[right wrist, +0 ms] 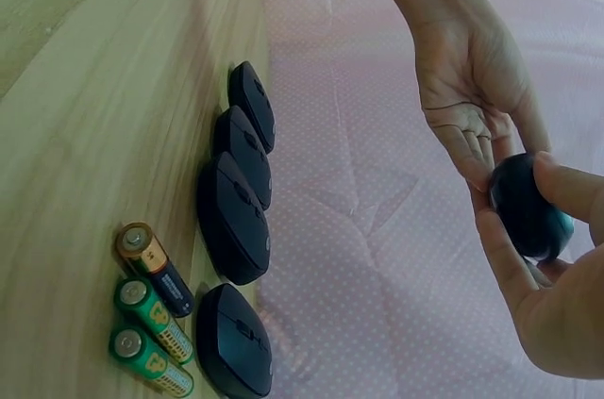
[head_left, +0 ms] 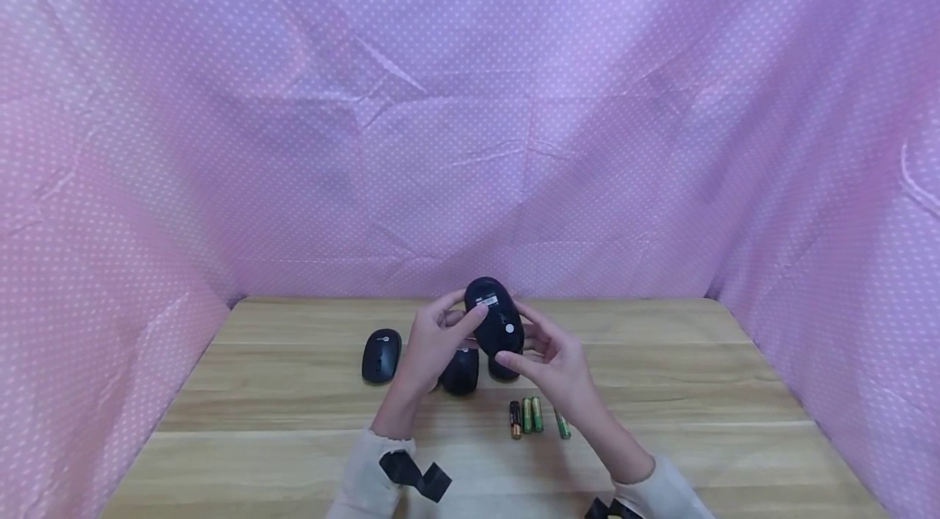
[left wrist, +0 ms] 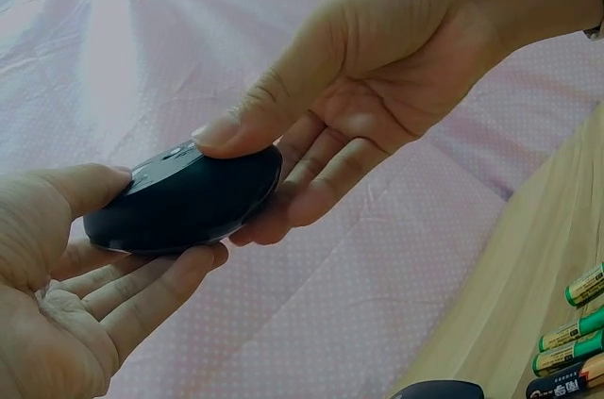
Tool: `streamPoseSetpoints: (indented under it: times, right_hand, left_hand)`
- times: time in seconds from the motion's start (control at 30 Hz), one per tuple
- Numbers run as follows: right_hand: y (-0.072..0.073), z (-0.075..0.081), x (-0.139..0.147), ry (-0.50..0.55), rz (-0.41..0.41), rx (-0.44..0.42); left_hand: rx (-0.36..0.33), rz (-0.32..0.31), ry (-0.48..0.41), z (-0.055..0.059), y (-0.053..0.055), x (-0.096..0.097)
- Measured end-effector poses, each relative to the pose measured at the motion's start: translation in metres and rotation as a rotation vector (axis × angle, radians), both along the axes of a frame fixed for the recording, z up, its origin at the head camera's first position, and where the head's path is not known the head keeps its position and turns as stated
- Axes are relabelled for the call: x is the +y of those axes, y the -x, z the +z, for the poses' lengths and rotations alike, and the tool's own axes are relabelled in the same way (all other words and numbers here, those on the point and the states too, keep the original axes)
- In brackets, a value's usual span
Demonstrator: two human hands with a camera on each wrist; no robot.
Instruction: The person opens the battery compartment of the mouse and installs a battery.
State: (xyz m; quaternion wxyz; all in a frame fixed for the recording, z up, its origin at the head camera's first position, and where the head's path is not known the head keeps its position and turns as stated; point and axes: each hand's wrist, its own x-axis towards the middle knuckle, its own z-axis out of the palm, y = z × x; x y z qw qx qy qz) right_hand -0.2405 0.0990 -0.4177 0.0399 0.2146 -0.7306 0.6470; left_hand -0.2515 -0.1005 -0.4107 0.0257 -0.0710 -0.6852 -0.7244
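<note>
A black computer mouse (head_left: 494, 335) is held up off the table between both hands, its underside with a white label and a round white spot facing the head camera. My left hand (head_left: 429, 348) grips one side, thumb on the underside and fingers beneath. On the other side my right hand (head_left: 561, 364) pinches the lower end between thumb and fingers. The left wrist view shows both thumbs on the upper face of the held mouse (left wrist: 189, 201). Whether its battery cover is on cannot be told.
Several more black mice stand on the wooden table (head_left: 257, 388), among them one at the left (head_left: 381, 356) and one behind the hands (head_left: 460, 372). Near the right forearm lie a black-and-copper battery (head_left: 516, 419) and green batteries (head_left: 538, 414). Pink dotted cloth (head_left: 470, 135) surrounds the table.
</note>
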Motion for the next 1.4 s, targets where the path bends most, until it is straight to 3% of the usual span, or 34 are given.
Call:
streamPoseSetpoints:
  times: [0.2, 0.57, 0.77, 1.03, 1.4]
  right_hand:
    - [0.003, 0.0, 0.004, -0.001, 0.034, -0.065]
    - [0.009, -0.001, 0.014, 0.057, 0.149, -0.308]
    - [0.013, -0.008, 0.021, 0.11, 0.265, -0.338]
    - [0.017, -0.018, 0.034, 0.185, 0.441, -0.369]
    - [0.017, -0.024, 0.039, 0.193, 0.444, -0.375]
  left_hand:
    - [-0.012, -0.003, -0.03, -0.001, 0.002, 0.001]
    - [-0.009, -0.011, 0.003, -0.005, 0.004, 0.003]
    - [0.018, -0.052, 0.036, -0.008, 0.005, 0.004]
    - [-0.003, -0.107, 0.065, -0.013, 0.005, 0.01]
    - [-0.026, -0.133, 0.049, -0.013, 0.004, 0.012]
